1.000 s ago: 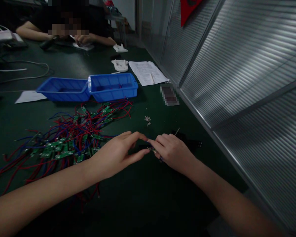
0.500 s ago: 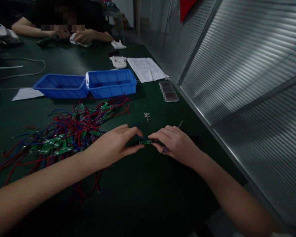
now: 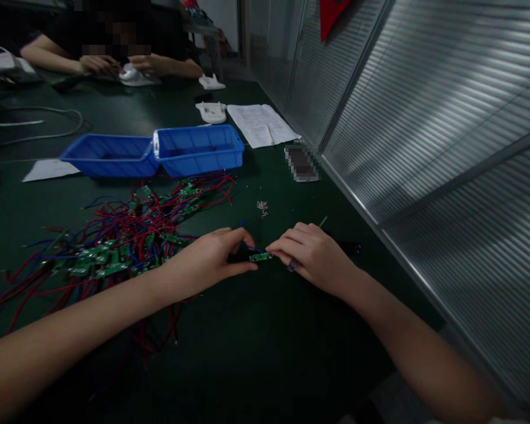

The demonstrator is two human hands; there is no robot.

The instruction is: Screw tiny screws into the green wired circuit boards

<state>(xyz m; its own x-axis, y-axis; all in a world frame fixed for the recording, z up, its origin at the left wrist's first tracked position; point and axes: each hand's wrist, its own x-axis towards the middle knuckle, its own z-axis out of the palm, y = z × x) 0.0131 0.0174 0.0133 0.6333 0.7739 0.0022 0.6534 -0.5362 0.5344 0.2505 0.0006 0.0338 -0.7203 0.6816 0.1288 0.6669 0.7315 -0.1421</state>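
A small green circuit board [image 3: 261,257] with a blue wire is held at its left end between the thumb and fingers of my left hand [image 3: 223,253]. At the board's right end, my right hand [image 3: 311,253] is closed in a pinch, its fingertips touching or nearly touching the board. Whatever sits between those fingertips is too small to make out. Beyond both hands lies a little heap of screws [image 3: 262,207]. A thin metal shaft [image 3: 323,221] pokes out behind my right hand, near a dark object [image 3: 351,247] that is partly hidden.
Left of my hands spreads a tangled pile of circuit boards [image 3: 101,256] with red and blue wires. Two blue bins [image 3: 198,159] stand behind it. Printed paper [image 3: 262,123], a phone [image 3: 301,163] and white plastic parts [image 3: 212,112] lie farther back. A glass partition [image 3: 424,147] borders the right. A co-worker [image 3: 115,59] sits opposite.
My right thumb and fingertips have drawn together at the board's right end, and more of the board shows. My left hand stays nearly still. The co-worker's hands have shifted slightly.
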